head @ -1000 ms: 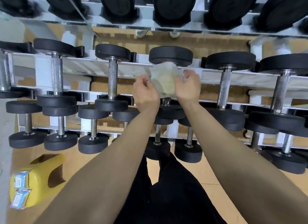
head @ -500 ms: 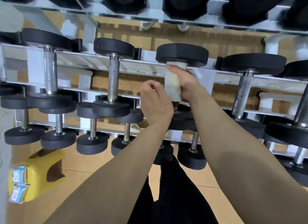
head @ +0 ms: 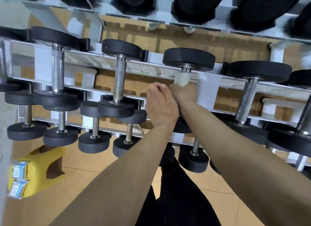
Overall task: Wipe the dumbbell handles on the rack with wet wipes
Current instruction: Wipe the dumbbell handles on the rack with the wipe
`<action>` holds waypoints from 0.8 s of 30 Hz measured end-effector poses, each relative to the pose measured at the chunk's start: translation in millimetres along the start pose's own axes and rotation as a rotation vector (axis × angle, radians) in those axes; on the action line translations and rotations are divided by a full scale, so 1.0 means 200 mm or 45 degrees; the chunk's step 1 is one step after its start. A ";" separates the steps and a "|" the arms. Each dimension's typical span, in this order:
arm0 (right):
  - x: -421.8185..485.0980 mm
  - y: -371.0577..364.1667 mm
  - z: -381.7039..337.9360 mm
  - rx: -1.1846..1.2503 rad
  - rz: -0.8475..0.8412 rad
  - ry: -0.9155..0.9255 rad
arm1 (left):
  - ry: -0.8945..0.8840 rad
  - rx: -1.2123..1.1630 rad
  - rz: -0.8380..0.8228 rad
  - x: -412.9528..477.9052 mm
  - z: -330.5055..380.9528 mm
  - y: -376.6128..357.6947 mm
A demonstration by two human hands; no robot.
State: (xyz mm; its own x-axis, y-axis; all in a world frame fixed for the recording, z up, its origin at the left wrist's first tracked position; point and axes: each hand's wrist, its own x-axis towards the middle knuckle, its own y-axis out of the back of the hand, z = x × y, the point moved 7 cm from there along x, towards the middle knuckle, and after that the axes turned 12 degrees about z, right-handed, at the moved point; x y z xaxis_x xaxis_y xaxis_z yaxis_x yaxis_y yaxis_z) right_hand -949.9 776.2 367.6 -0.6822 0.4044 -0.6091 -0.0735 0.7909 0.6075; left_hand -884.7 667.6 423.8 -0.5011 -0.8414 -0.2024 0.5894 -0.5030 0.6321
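Presently right hand grips wet wipe around dumbbell handle; packet labels unreadable.

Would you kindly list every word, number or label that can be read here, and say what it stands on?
No text is legible in this view.
Blue-and-white packets on the yellow plastic stool: there is print, but it is too blurred to read.
Dumbbell heads: no numbers or brand visible.
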 end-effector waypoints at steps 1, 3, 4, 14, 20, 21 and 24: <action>0.01 0.00 -0.01 0.048 0.013 -0.036 | -0.004 0.007 0.000 0.00 0.00 0.00; 0.05 0.00 -0.06 0.121 0.010 -0.084 | -0.017 0.025 0.000 0.00 0.00 0.00; 0.07 -0.01 -0.08 0.152 -0.003 -0.110 | -0.017 0.030 0.000 0.00 0.00 0.00; 0.06 -0.08 -0.11 0.782 -0.870 -0.395 | -0.029 0.049 0.004 0.00 -0.01 -0.02; 0.00 -0.08 0.09 0.583 -0.960 -0.365 | -0.031 0.049 0.003 0.00 -0.02 -0.02; -0.01 -0.07 0.11 0.482 -0.900 -0.284 | -0.027 0.048 0.005 0.00 -0.02 -0.02; 0.01 -0.02 0.10 0.221 -0.482 -0.104 | -0.015 0.051 0.008 0.00 -0.02 -0.02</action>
State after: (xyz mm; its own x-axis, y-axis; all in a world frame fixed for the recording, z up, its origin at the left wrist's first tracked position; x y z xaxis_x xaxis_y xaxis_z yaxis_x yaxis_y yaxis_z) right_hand -936.9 782.8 353.1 -0.5704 0.0997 -0.8153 -0.1794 0.9535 0.2422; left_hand -884.7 668.5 419.2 -0.5052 -0.8420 -0.1893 0.5668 -0.4892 0.6629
